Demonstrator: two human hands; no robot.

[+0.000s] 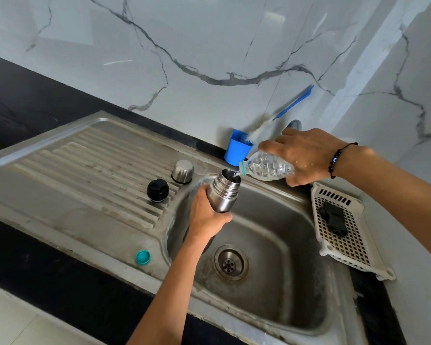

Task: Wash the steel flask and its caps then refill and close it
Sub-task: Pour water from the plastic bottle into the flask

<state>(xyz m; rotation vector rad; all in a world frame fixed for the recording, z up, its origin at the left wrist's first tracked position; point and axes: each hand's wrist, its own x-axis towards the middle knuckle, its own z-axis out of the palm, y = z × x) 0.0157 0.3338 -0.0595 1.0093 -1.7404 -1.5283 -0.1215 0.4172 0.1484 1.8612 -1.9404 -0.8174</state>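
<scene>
Two containers meet over the sink [279, 195]: a clear plastic bottle [268, 166], tipped nearly flat, sends a thin stream of water into the open mouth of the steel flask [223, 192]. The left hand [205, 215] wraps its fingers round the flask's body, holding it tilted above the basin; the right hand [306, 155] grips the bottle from above, knuckles up. On the drainboard stand the black inner cap [157, 190] and steel outer cap [182, 171] — the bottle's teal lid [142, 257] lies nearer. A blue cup [237, 147] holds a bottle brush [281, 113]. No readable writing shows.
</scene>
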